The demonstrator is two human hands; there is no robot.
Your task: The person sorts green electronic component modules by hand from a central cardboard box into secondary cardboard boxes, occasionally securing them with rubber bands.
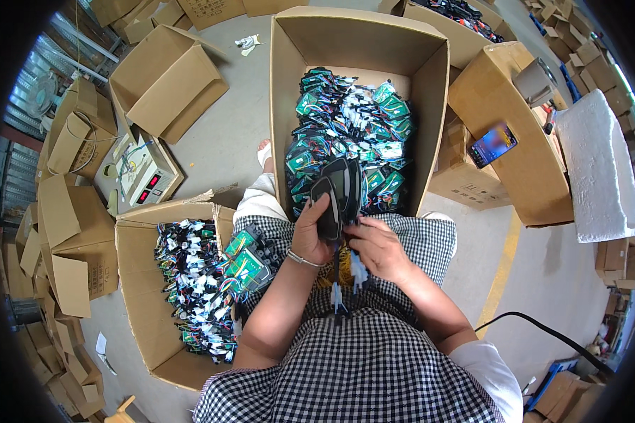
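left hand is curled round some glossy black casings at the near side of the big open carton, overlapping so I can't count them. right hand is half curled by their wires, contact's hidden so can't tell if it's gripping anything

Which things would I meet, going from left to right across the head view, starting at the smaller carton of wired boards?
Smaller carton of wired boards, left hand, right hand, phone with lit screen, white foam slab.
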